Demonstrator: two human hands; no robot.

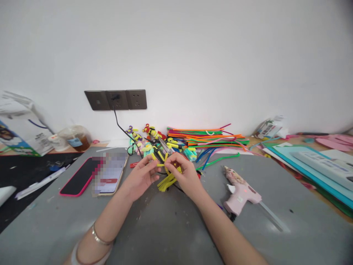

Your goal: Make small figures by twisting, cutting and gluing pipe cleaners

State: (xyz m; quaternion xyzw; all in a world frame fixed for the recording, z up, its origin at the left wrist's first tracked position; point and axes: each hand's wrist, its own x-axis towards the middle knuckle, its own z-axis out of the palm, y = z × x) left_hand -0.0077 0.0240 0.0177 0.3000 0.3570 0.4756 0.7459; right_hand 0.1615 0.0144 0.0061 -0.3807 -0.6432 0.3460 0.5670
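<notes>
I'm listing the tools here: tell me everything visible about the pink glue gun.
The glue gun is pale pink, plastic-looking, with a patterned barrel, white trigger and small reddish spot. It lies on its side on the grey work surface, right of the right hand, nozzle pointing away from the person. A translucent glue stick juts from the back; a dark cord leaves the handle's base. No hand touches it.

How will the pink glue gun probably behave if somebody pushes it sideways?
The pink glue gun would probably slide or swivel rather than roll, since it lies on its side, handle sticking out. The glue stick jutting from its rear might catch on things. Its body looks like hard plastic, so it should stay rigid.
</notes>
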